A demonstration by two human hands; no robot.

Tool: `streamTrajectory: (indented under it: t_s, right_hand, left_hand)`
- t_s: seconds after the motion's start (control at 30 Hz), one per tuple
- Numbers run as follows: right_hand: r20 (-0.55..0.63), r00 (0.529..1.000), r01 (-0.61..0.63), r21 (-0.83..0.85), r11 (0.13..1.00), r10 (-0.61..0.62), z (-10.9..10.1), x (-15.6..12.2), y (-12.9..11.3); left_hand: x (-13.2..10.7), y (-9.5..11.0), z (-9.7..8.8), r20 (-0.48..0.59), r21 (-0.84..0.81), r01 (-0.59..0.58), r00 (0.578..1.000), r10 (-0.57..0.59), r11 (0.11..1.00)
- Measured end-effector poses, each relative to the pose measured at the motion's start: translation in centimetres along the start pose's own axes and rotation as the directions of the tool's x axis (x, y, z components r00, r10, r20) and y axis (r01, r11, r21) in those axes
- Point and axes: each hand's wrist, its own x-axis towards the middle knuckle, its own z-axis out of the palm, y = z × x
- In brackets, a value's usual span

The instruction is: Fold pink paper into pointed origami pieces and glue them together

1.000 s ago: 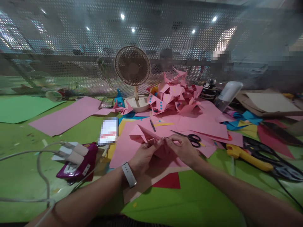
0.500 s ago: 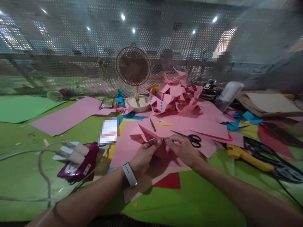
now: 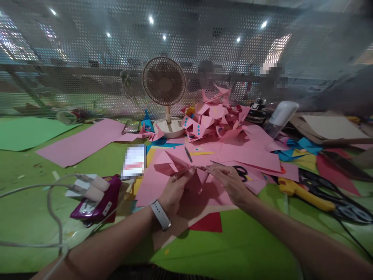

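My left hand (image 3: 178,189) pinches a folded pink paper piece (image 3: 171,161) with several pointed flaps. My right hand (image 3: 229,182) has its fingertips closed on the right side of the same folded paper. Exactly what lies between those fingertips is too small to make out. Below both hands lie flat pink paper sheets (image 3: 151,188). Black-handled scissors (image 3: 241,173) rest partly behind my right hand. A slim dark tool (image 3: 188,154) and a yellow paper strip (image 3: 203,153) lie just beyond the folded paper.
A heap of folded pink paper (image 3: 217,116) stands at the back beside a small fan (image 3: 164,83). To the left are a phone (image 3: 134,161), white plugs (image 3: 91,188) with cables, and a purple pouch (image 3: 96,210). A yellow glue gun (image 3: 305,196) lies at the right.
The folded pink paper has tilted and its flaps have shifted leftward and spread. My right fingers have moved slightly to the right, away from my left thumb.
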Motion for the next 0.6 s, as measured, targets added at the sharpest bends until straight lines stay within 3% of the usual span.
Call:
streamTrajectory:
  t_s: [0.13, 0.27, 0.37, 0.43, 0.6]
  right_hand:
    - [-0.068, 0.997, 0.028, 0.079, 0.997, -0.022, 0.1, -0.1, -0.1]
    - [-0.181, 0.983, -0.017, 0.124, 0.992, 0.039, -0.2, -0.2, -0.1]
    - [0.031, 0.995, -0.095, 0.06, 0.994, 0.093, -0.3, -0.3, -0.2]
    - [0.15, 0.986, -0.08, 0.041, 0.996, 0.073, 0.1, -0.3, -0.2]
    - [0.154, 0.988, -0.009, 0.124, 0.992, -0.01, 0.9, -0.2, -0.2]
  left_hand:
    - [-0.2, 0.2, -0.1, -0.028, 0.031, -0.045, 0.999, 0.046, 0.999]
    - [-0.5, 0.3, 0.2, 0.018, -0.012, -0.061, 0.998, 0.062, 0.998]
    - [-0.7, 0.4, 0.6, 0.098, -0.051, -0.026, 0.995, 0.031, 0.998]
    - [-0.6, 0.4, 0.6, 0.116, -0.054, -0.022, 0.993, 0.028, 0.998]
    - [-0.1, 0.1, 0.1, 0.128, -0.086, -0.006, 0.992, 0.017, 0.996]
